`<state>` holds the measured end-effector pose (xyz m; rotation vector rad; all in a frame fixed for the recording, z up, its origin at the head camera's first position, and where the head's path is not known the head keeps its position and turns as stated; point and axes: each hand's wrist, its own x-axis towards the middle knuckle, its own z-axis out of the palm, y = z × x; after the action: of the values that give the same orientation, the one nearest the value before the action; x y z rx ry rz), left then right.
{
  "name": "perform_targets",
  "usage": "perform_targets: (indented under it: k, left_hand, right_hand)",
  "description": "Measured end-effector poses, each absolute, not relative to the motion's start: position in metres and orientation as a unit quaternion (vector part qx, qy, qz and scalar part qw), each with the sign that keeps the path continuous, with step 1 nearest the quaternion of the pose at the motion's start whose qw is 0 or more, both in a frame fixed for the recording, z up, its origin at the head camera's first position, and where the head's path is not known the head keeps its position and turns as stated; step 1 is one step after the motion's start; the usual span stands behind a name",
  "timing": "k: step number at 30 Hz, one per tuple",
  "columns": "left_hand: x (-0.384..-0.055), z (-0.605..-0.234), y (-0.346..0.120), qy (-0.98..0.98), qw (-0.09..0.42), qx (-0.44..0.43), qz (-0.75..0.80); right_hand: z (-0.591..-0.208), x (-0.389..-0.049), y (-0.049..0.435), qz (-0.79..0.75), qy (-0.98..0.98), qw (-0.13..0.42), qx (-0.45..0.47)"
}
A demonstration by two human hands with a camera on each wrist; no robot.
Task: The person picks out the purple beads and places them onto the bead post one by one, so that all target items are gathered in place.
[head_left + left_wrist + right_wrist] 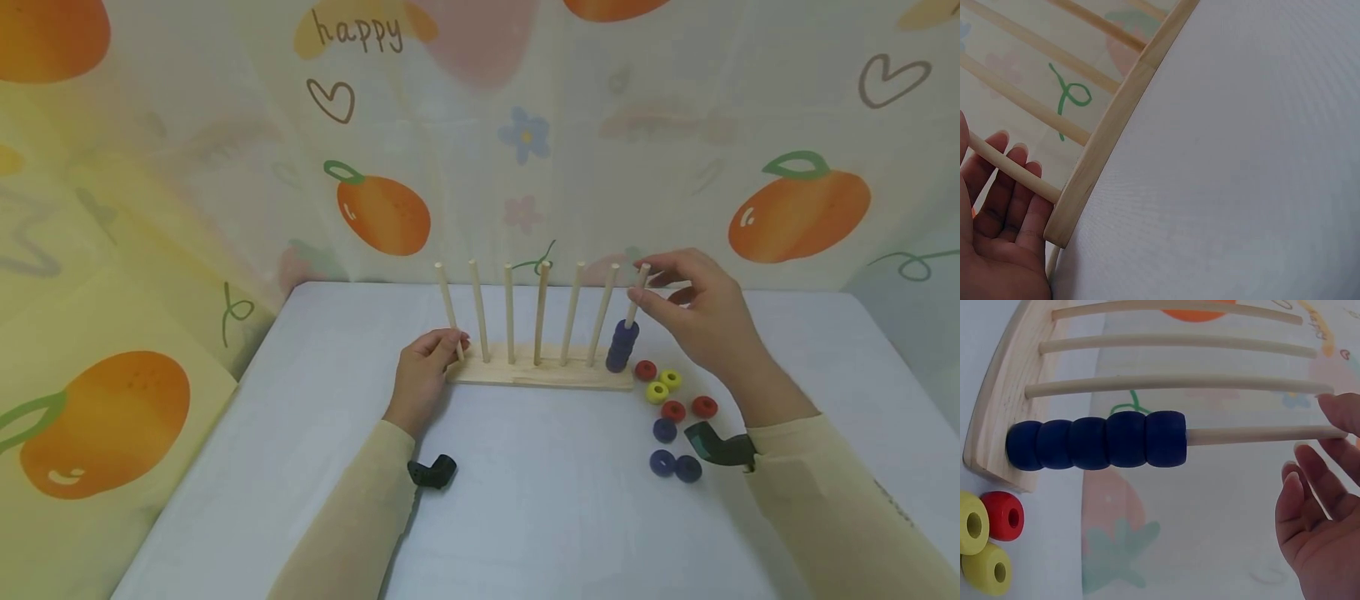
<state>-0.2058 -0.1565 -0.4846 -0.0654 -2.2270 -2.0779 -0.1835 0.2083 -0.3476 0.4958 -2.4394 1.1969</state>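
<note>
A wooden peg rack [540, 377] with several upright pegs stands on the table. My left hand [429, 367] holds the leftmost peg [1019, 172] low down, its fingers behind the peg and the thumb in front. Dark blue beads [1088, 444] are stacked on the rightmost peg [1254, 435], down at its base. Around that peg's upper end is my right hand [701, 304], thumb on one side and fingers on the other, with no bead between them. The other pegs carry no beads.
Right of the rack lie loose beads: red ones [704, 407], yellow ones [657, 392] and blue ones [663, 463]. A patterned cloth [465, 125] hangs behind the white table [525, 500]. Dark wrist devices [435, 472] sit at both sleeves.
</note>
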Motion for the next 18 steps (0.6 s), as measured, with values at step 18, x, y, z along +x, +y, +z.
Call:
perform_targets:
  k: [18]
  left_hand:
    - [-0.206,-0.485,-0.157,-0.734,0.041,-0.02,-0.678]
  right_hand:
    - [-0.353,-0.172,0.221,0.504,-0.841,0.129,0.15]
